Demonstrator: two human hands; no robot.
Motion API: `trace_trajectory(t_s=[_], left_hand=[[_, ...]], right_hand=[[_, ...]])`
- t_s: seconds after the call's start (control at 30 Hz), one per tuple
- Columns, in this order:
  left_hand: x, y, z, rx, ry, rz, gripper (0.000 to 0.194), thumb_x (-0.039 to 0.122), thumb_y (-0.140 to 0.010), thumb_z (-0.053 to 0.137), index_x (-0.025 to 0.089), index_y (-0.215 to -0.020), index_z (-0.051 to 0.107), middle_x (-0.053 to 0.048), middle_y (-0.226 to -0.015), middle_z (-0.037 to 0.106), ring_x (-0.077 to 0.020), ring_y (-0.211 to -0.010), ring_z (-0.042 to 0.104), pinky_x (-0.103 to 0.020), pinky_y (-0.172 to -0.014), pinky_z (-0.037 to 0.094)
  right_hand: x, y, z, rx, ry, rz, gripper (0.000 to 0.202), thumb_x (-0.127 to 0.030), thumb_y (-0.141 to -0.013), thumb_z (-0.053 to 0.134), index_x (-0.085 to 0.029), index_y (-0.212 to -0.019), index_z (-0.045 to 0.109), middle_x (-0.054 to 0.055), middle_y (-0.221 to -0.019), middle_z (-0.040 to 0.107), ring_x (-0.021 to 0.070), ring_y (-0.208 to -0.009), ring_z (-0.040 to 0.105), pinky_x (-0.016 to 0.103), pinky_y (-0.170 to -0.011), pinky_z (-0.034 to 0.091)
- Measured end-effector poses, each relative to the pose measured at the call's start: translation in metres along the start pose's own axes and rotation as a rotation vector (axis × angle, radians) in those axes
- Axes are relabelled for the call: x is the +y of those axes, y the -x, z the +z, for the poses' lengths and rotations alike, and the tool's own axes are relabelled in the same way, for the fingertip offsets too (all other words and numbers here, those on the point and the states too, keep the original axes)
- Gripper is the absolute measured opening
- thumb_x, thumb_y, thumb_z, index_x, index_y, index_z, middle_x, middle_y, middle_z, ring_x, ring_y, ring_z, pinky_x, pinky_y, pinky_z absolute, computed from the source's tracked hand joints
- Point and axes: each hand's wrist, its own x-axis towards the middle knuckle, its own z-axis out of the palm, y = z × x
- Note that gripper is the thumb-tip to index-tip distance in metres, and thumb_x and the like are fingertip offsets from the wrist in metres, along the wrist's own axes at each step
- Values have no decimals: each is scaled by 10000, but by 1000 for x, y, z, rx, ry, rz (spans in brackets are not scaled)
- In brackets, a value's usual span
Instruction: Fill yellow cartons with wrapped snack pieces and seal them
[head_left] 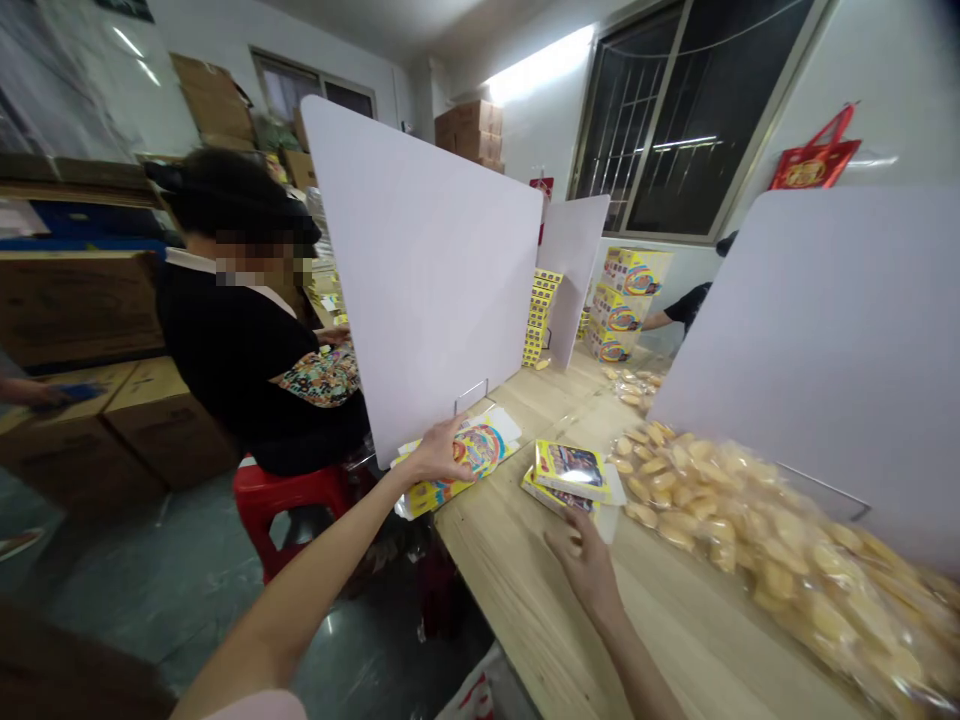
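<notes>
My left hand point(439, 452) lies over flat printed yellow cartons point(487, 446) at the table's left edge, its thumb and fingers closed on the top one. How many cartons lie under it I cannot tell. My right hand point(589, 565) is just in front of two small yellow boxes point(571, 468), stacked slightly askew, with white end flaps sticking out on the right. Its fingers are bent and apart, with nothing seen between them; the fingertips come close to the lower box, and whether they touch it is unclear.
Clear bags of pale yellow oval pieces point(750, 520) are heaped along the right. White divider panels point(435, 260) stand on the wooden table point(517, 580). Stacked yellow boxes point(541, 315) are further back. A co-worker point(247, 330) sits on a red stool point(300, 500) at left.
</notes>
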Motion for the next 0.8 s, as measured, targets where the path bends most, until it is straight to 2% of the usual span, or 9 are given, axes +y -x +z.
trace_trajectory(t_s=[0.1,0.2,0.33,0.4,0.5,0.57,0.63,0.7,0.8], left_hand=[[50,26,27,73,120,215,1149,415,-459,817,133,-1433,276,-185,-1427,416,-364,-1307,397,-473,-1106,320],[101,50,63,77,247,349,1113,376,-500,801,164,-1446,254,-155,-1417,437,-345,-1284,432,-452,-1092,359],[152,69,105,82,403,320,1031,363,-547,796,174,-1427,293,-149,-1368,501,-333,-1234,493,-449,-1049,411],[172,77,121,-9,558,245,806,383,-659,742,181,-1361,401,-121,-1251,604,-295,-1110,590,-424,-956,486],[194,95,140,-228,804,202,407,330,-849,568,185,-1229,548,-63,-1063,690,-218,-924,658,-348,-830,540],[203,111,151,-334,921,204,477,297,-862,563,197,-1321,483,-66,-1143,665,-211,-985,639,-340,-873,527],[207,129,161,-452,1018,184,659,277,-843,598,225,-1440,322,-77,-1253,612,-217,-1061,611,-348,-916,514],[207,144,169,-618,1105,153,713,284,-845,603,244,-1465,254,-84,-1273,595,-218,-1060,613,-353,-899,525],[202,154,177,-785,1144,115,643,302,-837,617,238,-1412,335,-86,-1195,618,-209,-1002,633,-338,-830,546]], right_hand=[[-30,21,-3,-181,-494,212,560,-502,-726,717,-183,-1174,616,155,-1205,643,314,-1077,623,489,-886,509],[-56,39,-14,-199,-720,224,473,-441,-721,751,-193,-1112,656,111,-1161,679,295,-1087,626,468,-962,471],[-50,72,-48,60,-678,264,348,-437,-715,762,-187,-951,706,75,-1000,736,283,-946,675,452,-912,500],[-37,97,-70,184,-583,307,336,-453,-720,755,-178,-908,705,72,-934,745,286,-863,686,450,-840,530],[-22,140,-99,263,-486,340,343,-453,-734,744,-172,-918,678,84,-901,738,286,-815,687,436,-770,556],[-18,171,-112,313,-474,317,481,-418,-751,740,-203,-1155,589,98,-1015,713,269,-853,685,426,-778,562],[-18,199,-122,355,-471,295,738,-374,-778,724,-275,-1404,346,111,-1164,651,245,-900,680,420,-799,562],[-19,222,-129,300,-457,311,835,-347,-807,698,-313,-1475,198,109,-1199,622,234,-938,672,418,-827,554],[-21,241,-138,132,-398,362,687,-339,-835,666,-297,-1436,336,95,-1123,650,242,-970,659,416,-851,543]])
